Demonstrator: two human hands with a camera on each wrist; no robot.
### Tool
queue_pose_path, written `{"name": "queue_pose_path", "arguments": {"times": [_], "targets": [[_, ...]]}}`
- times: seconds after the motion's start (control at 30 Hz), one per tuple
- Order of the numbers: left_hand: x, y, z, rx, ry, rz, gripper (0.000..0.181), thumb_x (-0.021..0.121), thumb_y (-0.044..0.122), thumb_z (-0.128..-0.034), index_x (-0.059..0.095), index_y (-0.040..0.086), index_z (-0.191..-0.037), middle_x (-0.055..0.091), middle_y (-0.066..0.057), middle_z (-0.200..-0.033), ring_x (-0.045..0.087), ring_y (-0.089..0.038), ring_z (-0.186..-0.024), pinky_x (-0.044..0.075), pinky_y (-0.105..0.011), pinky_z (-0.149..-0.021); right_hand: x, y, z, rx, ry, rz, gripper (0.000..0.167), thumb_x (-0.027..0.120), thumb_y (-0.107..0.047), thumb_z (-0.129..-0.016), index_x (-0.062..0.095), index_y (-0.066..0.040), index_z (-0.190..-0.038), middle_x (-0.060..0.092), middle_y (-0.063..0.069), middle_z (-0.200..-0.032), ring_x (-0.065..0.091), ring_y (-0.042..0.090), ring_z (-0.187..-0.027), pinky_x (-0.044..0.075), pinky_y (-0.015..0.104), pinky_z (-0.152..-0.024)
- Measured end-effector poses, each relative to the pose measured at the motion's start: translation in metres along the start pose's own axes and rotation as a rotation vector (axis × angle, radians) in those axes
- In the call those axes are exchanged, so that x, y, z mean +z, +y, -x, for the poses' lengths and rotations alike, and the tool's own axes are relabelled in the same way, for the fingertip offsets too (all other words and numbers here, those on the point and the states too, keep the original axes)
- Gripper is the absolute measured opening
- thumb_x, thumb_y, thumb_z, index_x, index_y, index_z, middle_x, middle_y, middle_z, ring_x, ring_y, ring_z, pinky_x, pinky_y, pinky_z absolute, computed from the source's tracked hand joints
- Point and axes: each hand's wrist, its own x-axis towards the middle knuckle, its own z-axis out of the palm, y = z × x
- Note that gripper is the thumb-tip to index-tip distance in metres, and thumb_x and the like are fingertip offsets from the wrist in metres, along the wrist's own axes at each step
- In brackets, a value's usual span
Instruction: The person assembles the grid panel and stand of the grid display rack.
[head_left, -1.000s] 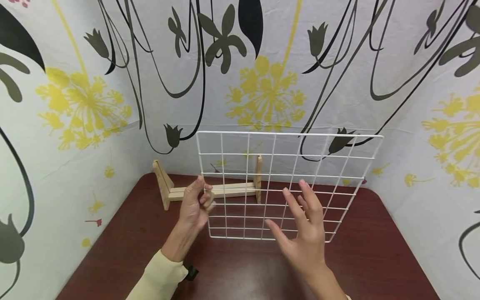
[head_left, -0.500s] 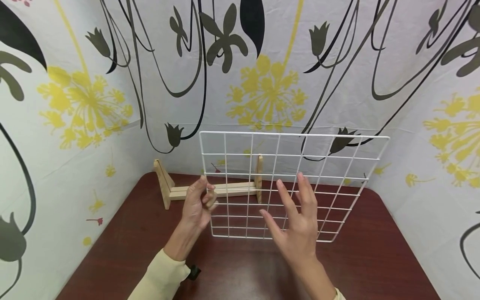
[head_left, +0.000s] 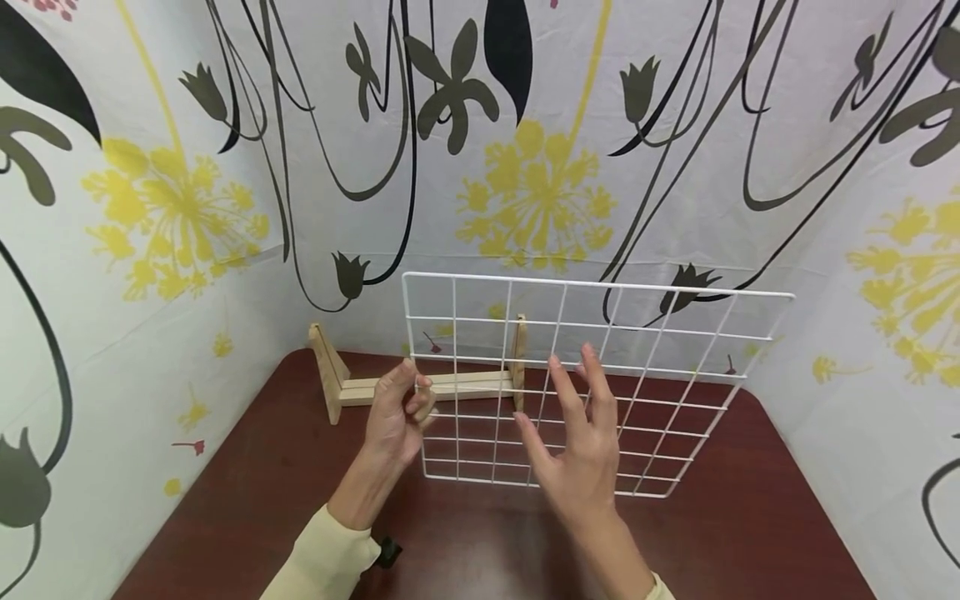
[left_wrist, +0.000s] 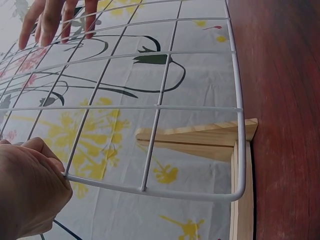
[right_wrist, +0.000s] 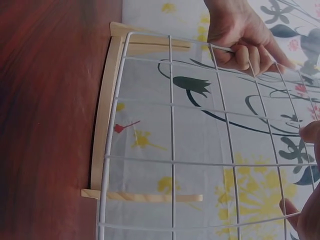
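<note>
My left hand [head_left: 393,414] grips the left edge of a white wire grid panel [head_left: 566,283]. The panel is held up, tilted, over the table. In front of the panel's middle, my right hand [head_left: 581,450] has its fingers spread and fairly straight; whether the fingertips touch the wires is hard to tell. Behind the panel stands a pale wooden stand [head_left: 327,379] with two uprights joined by a low crossbar, partly seen through the mesh. The left wrist view shows one wooden upright [left_wrist: 200,135] beyond the panel's corner.
A dark red-brown table [head_left: 247,467] lies below, with rounded far corners. Pale cloth [head_left: 442,217] printed with yellow flowers and dark stems surrounds its back and sides. A small black object [head_left: 388,552] shows beside the left sleeve.
The panel's right side has swung out to the right and a little lower. My right hand has moved left, towards my left hand, which keeps its grip. The stand stays in place.
</note>
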Motion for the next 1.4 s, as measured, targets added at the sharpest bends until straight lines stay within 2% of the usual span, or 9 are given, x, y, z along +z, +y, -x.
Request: {"name": "queue_pose_path", "arguments": {"times": [0.13, 0.27, 0.37, 0.63, 0.8, 1.0, 1.13, 1.27, 1.4], "targets": [[-0.002, 0.001, 0.002, 0.013, 0.009, -0.004, 0.033, 0.068, 0.037, -0.1043, 0.074, 0.019, -0.077, 0.044, 0.014, -0.053, 0.012, -0.011, -0.051, 0.001, -0.03, -0.047, 0.004, 0.0, 0.001, 0.016, -0.006, -0.012, 0.057, 0.068, -0.044, -0.102, 0.062, -0.007, -0.146, 0.047, 0.024, -0.161, 0.062, 0.039, -0.121, 0.047, 0.023, -0.108], [-0.002, -0.001, 0.001, 0.008, 0.033, -0.018, 0.033, 0.068, 0.036, -0.1047, 0.074, 0.02, -0.077, 0.046, 0.015, -0.053, 0.014, -0.01, -0.051, 0.004, -0.029, -0.047, 0.005, 0.002, 0.001, 0.024, 0.008, 0.021, 0.054, 0.069, -0.039, -0.101, 0.063, -0.009, -0.145, 0.049, 0.022, -0.159, 0.064, 0.036, -0.112, 0.054, 0.029, -0.086], [-0.001, -0.003, 0.0, 0.003, 0.031, -0.028, 0.033, 0.068, 0.036, -0.1045, 0.074, 0.02, -0.077, 0.046, 0.015, -0.053, 0.016, -0.01, -0.051, 0.005, -0.029, -0.048, 0.005, 0.004, 0.002, 0.023, 0.029, 0.044, 0.053, 0.071, -0.036, -0.098, 0.064, -0.01, -0.144, 0.052, 0.021, -0.156, 0.064, 0.034, -0.103, 0.053, 0.027, -0.074], [0.001, -0.007, 0.0, 0.01, 0.019, -0.016, 0.032, 0.069, 0.035, -0.1039, 0.073, 0.02, -0.076, 0.047, 0.014, -0.054, 0.015, -0.01, -0.051, 0.003, -0.03, -0.048, 0.006, 0.006, 0.003, 0.017, 0.05, 0.035, 0.048, 0.074, -0.023, -0.093, 0.068, -0.012, -0.139, 0.053, 0.025, -0.15, 0.062, 0.033, -0.096, 0.048, 0.032, -0.079], [0.0, -0.007, -0.001, 0.006, 0.018, -0.019, 0.033, 0.066, 0.034, -0.1058, 0.073, 0.02, -0.076, 0.046, 0.014, -0.054, 0.014, -0.01, -0.051, 0.003, -0.03, -0.048, 0.006, 0.005, 0.003, 0.028, 0.05, 0.078, 0.055, 0.074, -0.006, -0.085, 0.071, -0.018, -0.138, 0.054, 0.023, -0.147, 0.062, 0.031, -0.089, 0.046, 0.031, -0.069], [0.0, -0.008, -0.002, 0.009, 0.01, -0.015, 0.033, 0.066, 0.034, -0.106, 0.072, 0.02, -0.077, 0.047, 0.014, -0.054, 0.013, -0.011, -0.051, 0.001, -0.031, -0.048, 0.008, 0.006, 0.002, 0.037, 0.048, 0.119, 0.058, 0.077, -0.002, -0.083, 0.072, -0.022, -0.137, 0.054, 0.021, -0.144, 0.062, 0.029, -0.087, 0.047, 0.035, -0.061], [-0.002, -0.008, -0.003, 0.019, -0.036, -0.01, 0.033, 0.064, 0.034, -0.1067, 0.073, 0.02, -0.078, 0.047, 0.014, -0.054, 0.013, -0.011, -0.05, 0.002, -0.031, -0.047, 0.009, 0.007, 0.001, 0.049, 0.037, 0.132, 0.058, 0.076, -0.002, -0.083, 0.071, -0.023, -0.137, 0.053, 0.022, -0.143, 0.06, 0.029, -0.086, 0.047, 0.036, -0.06], [-0.005, -0.009, -0.003, 0.048, -0.118, -0.021, 0.033, 0.06, 0.033, -0.1089, 0.073, 0.02, -0.081, 0.043, 0.013, -0.056, 0.013, -0.012, -0.05, 0.002, -0.032, -0.046, 0.011, 0.006, 0.001, 0.062, 0.014, 0.157, 0.062, 0.075, 0.0, -0.082, 0.07, -0.026, -0.138, 0.052, 0.021, -0.141, 0.058, 0.027, -0.086, 0.046, 0.036, -0.058], [-0.007, -0.009, -0.002, 0.066, -0.17, -0.044, 0.032, 0.061, 0.036, -0.1081, 0.075, 0.02, -0.083, 0.043, 0.013, -0.057, 0.015, -0.013, -0.051, 0.003, -0.033, -0.046, 0.012, 0.005, 0.002, 0.073, 0.005, 0.153, 0.064, 0.075, 0.004, -0.079, 0.07, -0.026, -0.136, 0.053, 0.021, -0.137, 0.058, 0.028, -0.087, 0.047, 0.038, -0.062]]}}
